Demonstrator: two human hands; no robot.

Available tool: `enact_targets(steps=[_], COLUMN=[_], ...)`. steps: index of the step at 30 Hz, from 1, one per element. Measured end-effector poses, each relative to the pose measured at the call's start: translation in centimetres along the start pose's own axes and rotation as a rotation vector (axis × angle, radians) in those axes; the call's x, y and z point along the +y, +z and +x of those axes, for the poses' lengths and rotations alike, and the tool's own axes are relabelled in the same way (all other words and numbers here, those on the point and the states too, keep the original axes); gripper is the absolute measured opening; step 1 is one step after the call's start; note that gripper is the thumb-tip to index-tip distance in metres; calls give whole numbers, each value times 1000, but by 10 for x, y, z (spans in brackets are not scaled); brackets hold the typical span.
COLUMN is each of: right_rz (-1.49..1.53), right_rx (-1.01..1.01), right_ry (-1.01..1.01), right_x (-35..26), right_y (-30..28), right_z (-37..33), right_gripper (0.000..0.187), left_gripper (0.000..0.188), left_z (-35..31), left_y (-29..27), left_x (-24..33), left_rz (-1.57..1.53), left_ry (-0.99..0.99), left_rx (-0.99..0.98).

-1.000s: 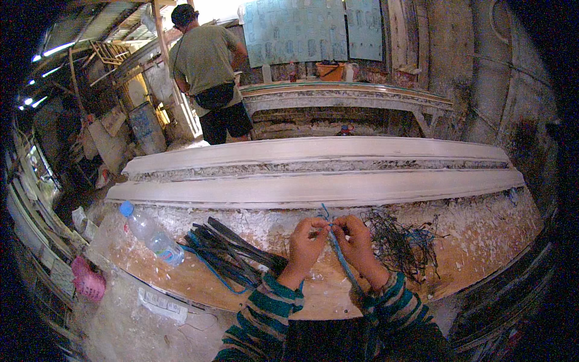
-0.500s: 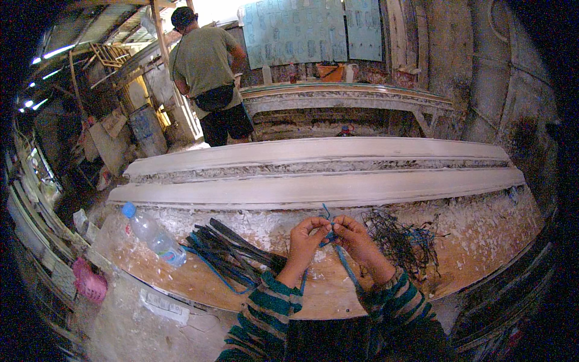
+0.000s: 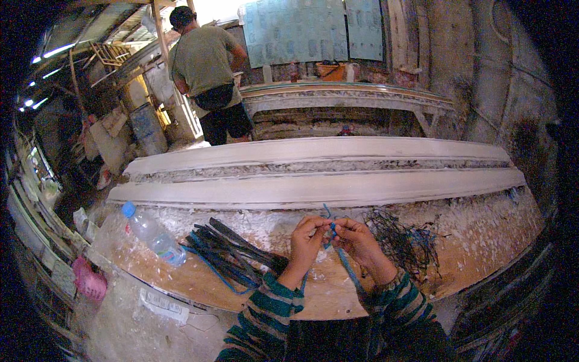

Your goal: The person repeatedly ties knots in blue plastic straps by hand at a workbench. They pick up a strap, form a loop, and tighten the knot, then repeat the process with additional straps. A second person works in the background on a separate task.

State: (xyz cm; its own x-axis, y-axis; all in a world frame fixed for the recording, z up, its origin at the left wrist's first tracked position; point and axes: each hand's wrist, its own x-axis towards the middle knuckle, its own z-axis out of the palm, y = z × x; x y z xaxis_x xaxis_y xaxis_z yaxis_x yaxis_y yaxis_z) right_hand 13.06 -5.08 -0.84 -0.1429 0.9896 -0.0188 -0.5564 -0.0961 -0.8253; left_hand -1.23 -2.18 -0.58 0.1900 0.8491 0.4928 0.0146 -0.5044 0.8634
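A thin blue cord (image 3: 344, 263) is pinched between my two hands above the near part of the worktable. My left hand (image 3: 307, 241) is closed, thumb and forefinger on a small blue knot or bunch. My right hand (image 3: 360, 244) grips the same cord, fingertips almost touching the left's. One end sticks up past the fingers, and a tail hangs down beside my right wrist. To the left of my hands lies a bundle of black and blue strips (image 3: 226, 250). A tangle of thin dark strings (image 3: 407, 241) lies just right of my right hand.
A clear plastic bottle with a blue cap (image 3: 154, 235) lies on the table's left. Two long whitish boards (image 3: 319, 187) cross the worktable (image 3: 482, 259) beyond my hands. A pink basket (image 3: 90, 279) is at lower left. Another person (image 3: 208, 72) stands at a far bench (image 3: 344, 93), back turned.
My fingers have shifted slightly on the blue cord, and the fingers of my right hand have spread a little below the knot. The rest looks the same.
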Motion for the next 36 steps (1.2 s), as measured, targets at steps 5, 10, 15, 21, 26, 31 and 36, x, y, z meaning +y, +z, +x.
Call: enact_targets(steps=[5,10,15,21,26,31,36], right_rz=[9,18,-9,-100,-86,-43,-149], right_rx=[-5,-77,-69,-63,-99,-86,-57], right_ry=[-4,-21,-36,-48,-41,-62,-91], right_x=[2,2,1,0,0,-7,-16], right_y=[-2,-5,-5,-7,-8,2,15], right_z=[1,3,3,2,4,-2,-11], right_gripper=[10,8,7,7,7,18,20], left_gripper=[12,13,13,15,16,16,16], left_z=[2,0,0,-1,0,-1,-1], left_y=[-2,-2,-2,-3,-3,-3,-4], left_x=[4,1,-5,-8,-6,-1,-1], left_rz=[42,-108,-287,-283,-275,-319,-407], left_ry=[114,-23,-116,-171,-107,-206,-279], left_rx=[-34,-83,-124,-133,-143,-176,-224])
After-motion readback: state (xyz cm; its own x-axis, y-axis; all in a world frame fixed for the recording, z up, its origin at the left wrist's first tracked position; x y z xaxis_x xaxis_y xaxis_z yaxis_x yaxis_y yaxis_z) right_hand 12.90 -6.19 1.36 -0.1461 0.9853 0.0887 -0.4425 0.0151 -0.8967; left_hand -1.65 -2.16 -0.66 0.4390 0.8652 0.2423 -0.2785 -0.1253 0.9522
